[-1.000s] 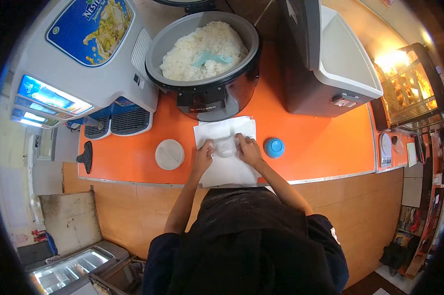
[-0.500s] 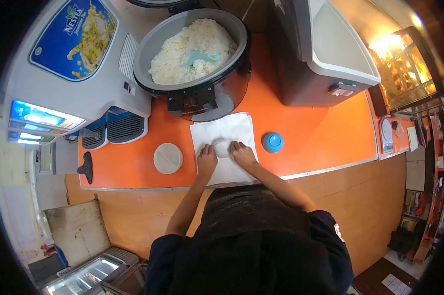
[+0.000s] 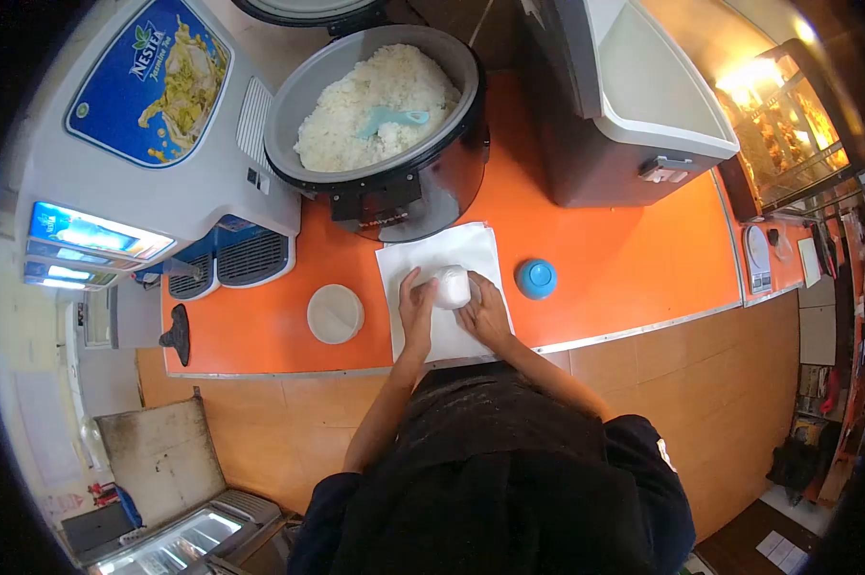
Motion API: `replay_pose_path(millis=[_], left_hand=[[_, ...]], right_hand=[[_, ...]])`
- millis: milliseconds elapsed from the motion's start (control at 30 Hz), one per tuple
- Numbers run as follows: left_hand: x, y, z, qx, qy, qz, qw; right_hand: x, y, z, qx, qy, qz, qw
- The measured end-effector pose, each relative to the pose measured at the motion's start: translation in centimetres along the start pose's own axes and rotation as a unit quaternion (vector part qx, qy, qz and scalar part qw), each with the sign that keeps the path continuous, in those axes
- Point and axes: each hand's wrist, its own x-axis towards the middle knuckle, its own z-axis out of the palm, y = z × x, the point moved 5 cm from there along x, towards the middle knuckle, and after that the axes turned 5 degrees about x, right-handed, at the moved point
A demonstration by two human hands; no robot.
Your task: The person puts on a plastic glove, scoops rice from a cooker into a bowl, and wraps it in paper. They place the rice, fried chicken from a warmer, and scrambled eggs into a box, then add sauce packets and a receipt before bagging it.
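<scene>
A small white rounded bundle [image 3: 452, 287], smooth and seemingly wrapped, is between my two hands above sheets of white paper [image 3: 409, 257]. My left hand [image 3: 417, 311] curves its fingers against the bundle's left side. From the right, my right hand [image 3: 487, 314] grips it, with fingertips partly hidden underneath. What is inside the bundle cannot be seen. To the right of the paper sits a small blue bowl [image 3: 537, 279], which looks upside down. A round whitish tub [image 3: 336, 313] stands to the left.
Behind the paper is a big rice cooker [image 3: 409, 196] full of white rice [image 3: 361, 115], a light-blue scoop [image 3: 391, 119] lying in it. A drink dispenser [image 3: 179, 172] stands left, an open cooler box [image 3: 605, 163] right. Farther right are a scale [image 3: 758, 261] and a lit display case [image 3: 787, 134].
The white bundle was low on the paper with my fingers pinching at its sides. Now it looks raised and turned, and both hands have closed around it.
</scene>
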Motion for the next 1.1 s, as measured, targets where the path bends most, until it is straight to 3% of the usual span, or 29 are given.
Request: replay_pose_path(millis=[33,67,167,300,400,467,567,600,700,733,767,833,933,1033,1100], left_hand=[[0.2,0.7,0.0,0.085,-0.018,-0.001,0.996],[0.9,0.4,0.1,0.116,-0.009,0.057,0.992],[0.7,-0.3,1.4,0.076,-0.003,-0.033,0.997],[0.9,-1.9,2.8,-0.229,-0.001,-0.136,0.964],[1.2,-1.7,2.8,-0.045,-0.026,0.135,0.989],[1.1,-2.1,2.7,-0.277,-0.023,0.018,0.96],[1.4,-1.4,3.1,-0.453,0.013,-0.157,0.877],[1.6,-1.5,3.2,-0.484,0.03,-0.212,0.848],[1.6,-1.3,2.3,-0.488,0.024,-0.189,0.852],[1.7,-1.4,1.1,-0.412,0.015,-0.126,0.903],[2.0,-2.0,-0.3,-0.329,0.007,-0.062,0.942],[2.0,-1.4,-2.2,-0.144,0.025,-0.014,0.989],[1.6,-1.7,-4.6,0.162,0.088,-0.037,0.982],[1.4,-5.2,-5.8,0.308,0.096,0.074,0.944],[1.2,-6.1,-5.8,0.354,0.077,0.061,0.93]], right_hand=[[0.3,-0.1,-0.3,-0.01,0.003,-0.03,0.999],[0.7,-0.2,-0.7,-0.02,0.006,-0.061,0.998],[1.8,-1.1,-1.5,-0.077,-0.044,-0.13,0.988],[2.9,-1.2,-1.7,-0.041,-0.058,-0.092,0.993],[3.1,-0.7,0.0,0.099,-0.043,0.003,0.994],[3.0,-0.4,1.0,0.2,-0.059,0.077,0.975],[1.9,-0.6,1.1,0.414,-0.113,0.259,0.865],[1.0,-0.1,1.5,0.453,-0.108,0.236,0.853],[-1.3,1.6,1.0,0.342,-0.224,0.219,0.886],[-0.6,1.5,-1.4,0.178,-0.198,0.132,0.955],[0.4,0.7,-4.3,0.009,-0.163,0.038,0.986],[1.0,1.8,-9.4,-0.248,0.048,0.093,0.963],[-0.8,6.5,-9.5,-0.226,-0.052,0.355,0.906],[0.5,5.5,-7.2,-0.138,0.038,0.174,0.974],[2.8,2.5,-4.1,-0.085,-0.018,0.105,0.991]])
